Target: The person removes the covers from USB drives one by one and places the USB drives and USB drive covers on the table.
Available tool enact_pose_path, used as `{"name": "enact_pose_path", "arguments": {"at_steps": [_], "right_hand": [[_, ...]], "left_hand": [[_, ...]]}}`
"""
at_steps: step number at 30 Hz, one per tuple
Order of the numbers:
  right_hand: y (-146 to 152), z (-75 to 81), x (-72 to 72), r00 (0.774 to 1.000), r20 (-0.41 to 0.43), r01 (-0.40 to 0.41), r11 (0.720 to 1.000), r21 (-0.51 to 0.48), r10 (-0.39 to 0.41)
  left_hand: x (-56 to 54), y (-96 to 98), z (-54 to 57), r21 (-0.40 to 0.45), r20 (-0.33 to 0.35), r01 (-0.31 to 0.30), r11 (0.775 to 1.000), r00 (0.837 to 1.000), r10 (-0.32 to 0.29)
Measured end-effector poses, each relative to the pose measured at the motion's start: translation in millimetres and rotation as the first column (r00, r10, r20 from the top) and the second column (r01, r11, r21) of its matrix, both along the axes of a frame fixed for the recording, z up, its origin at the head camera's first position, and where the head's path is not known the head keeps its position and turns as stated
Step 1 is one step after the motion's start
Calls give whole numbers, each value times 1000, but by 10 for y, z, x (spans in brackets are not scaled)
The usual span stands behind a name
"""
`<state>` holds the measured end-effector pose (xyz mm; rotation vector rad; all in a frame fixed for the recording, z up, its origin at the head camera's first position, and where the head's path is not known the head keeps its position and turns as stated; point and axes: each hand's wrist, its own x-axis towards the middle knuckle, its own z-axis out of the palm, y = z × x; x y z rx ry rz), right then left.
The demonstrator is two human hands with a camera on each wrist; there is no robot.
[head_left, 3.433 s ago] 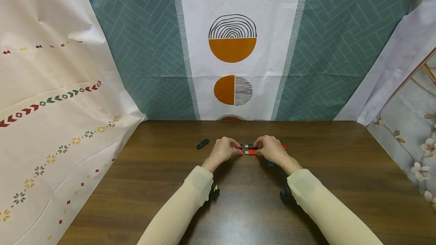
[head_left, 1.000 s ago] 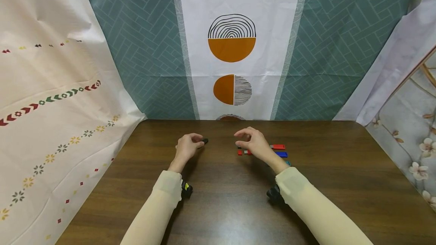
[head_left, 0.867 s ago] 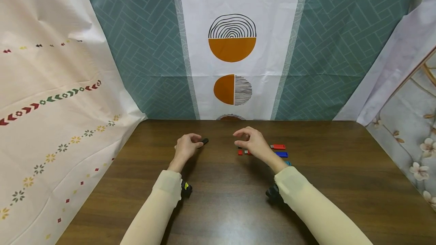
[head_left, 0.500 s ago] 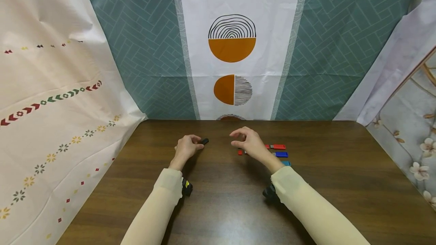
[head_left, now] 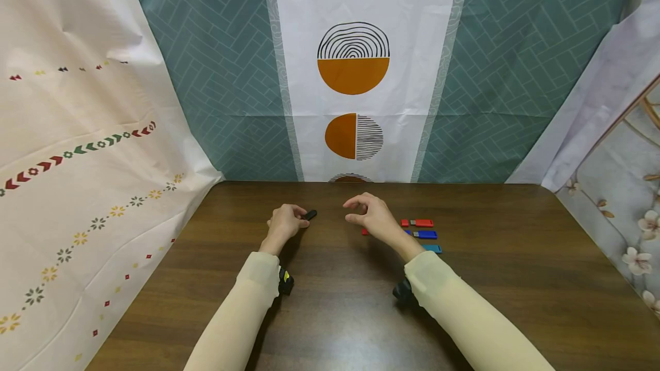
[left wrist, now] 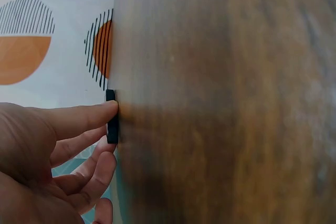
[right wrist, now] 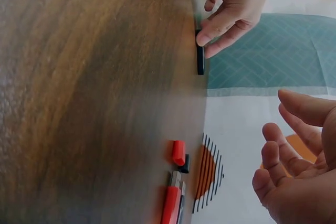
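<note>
At the back left of the table, my left hand (head_left: 282, 225) pinches a black USB stick (head_left: 311, 214) between thumb and fingers. In the left wrist view this stick (left wrist: 112, 129) lies at the tabletop, the thumb on its near side. My right hand (head_left: 378, 219) hovers right of it, fingers loosely bent and holding nothing. Beneath and beside the right hand, the right wrist view shows an uncapped red USB stick (right wrist: 170, 205), a red cap (right wrist: 179, 152), a black cap (right wrist: 185, 165) and part of another dark stick (right wrist: 181, 203).
Right of the right hand lie a red USB stick (head_left: 424, 223) with its red cap (head_left: 404, 223), a blue stick (head_left: 425, 235) and a teal stick (head_left: 434, 249). The hand and wrist partly cover this group. A patterned cloth (head_left: 350, 147) hangs behind the wooden table (head_left: 340, 302).
Since the earliest frame, my left hand has gone from the caps leftward to the black USB stick and pinches it. My right hand has left the sticks and drifted left.
</note>
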<state>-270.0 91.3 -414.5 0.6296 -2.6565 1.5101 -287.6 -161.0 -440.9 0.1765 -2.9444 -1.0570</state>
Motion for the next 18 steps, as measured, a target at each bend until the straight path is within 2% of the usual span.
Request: {"name": "enact_pose_path", "arguments": {"at_steps": [13, 18], "right_hand": [[-99, -46, -28, 1000, 2, -8, 1000, 1, 8], [-128, -60, -42, 1000, 6, 1, 1000, 9, -1]], "left_hand": [[-19, -51, -27, 35, 3, 30, 999, 1000, -30], [-24, -40, -39, 63, -11, 62, 996, 998, -61]]}}
